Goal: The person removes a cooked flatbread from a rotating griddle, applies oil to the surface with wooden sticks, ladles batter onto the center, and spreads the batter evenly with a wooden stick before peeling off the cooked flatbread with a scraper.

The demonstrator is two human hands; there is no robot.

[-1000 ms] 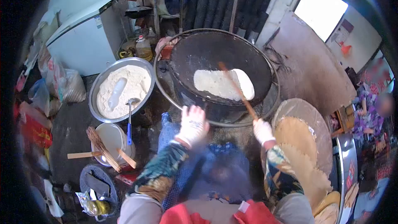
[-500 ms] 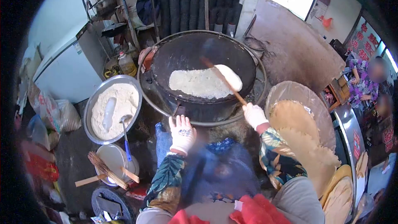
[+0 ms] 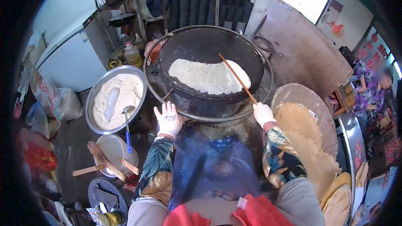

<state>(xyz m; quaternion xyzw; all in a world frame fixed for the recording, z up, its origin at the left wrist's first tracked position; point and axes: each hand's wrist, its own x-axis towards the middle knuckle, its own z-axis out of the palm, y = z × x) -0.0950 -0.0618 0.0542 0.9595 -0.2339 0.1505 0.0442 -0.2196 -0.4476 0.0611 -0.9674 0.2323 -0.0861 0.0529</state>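
Observation:
My right hand (image 3: 264,114), in a white glove, grips the near end of a long wooden spreader (image 3: 235,75). Its far part rests across the right side of the pale batter (image 3: 197,76) on the round black griddle (image 3: 192,44). The batter forms a wide band over the front half, thicker and whiter to the right of the spreader. My left hand (image 3: 168,121), also gloved, has its fingers spread, with the tips at the metal ring (image 3: 201,119) around the griddle; whether they touch it, I cannot tell.
At left stand a steel basin (image 3: 88,113) of batter with a blue-handled ladle (image 3: 127,129), and a bucket (image 3: 132,159) with a brush (image 3: 102,159) across it. Thin flatbreads (image 3: 301,142) lie at right in a plastic-lined container (image 3: 280,94). A person (image 3: 368,88) is at far right.
The spreader has turned from flat to nearly edge-on, and the batter on the right is spread wider. My left hand has shifted left with fingers farther apart. The view has tilted slightly.

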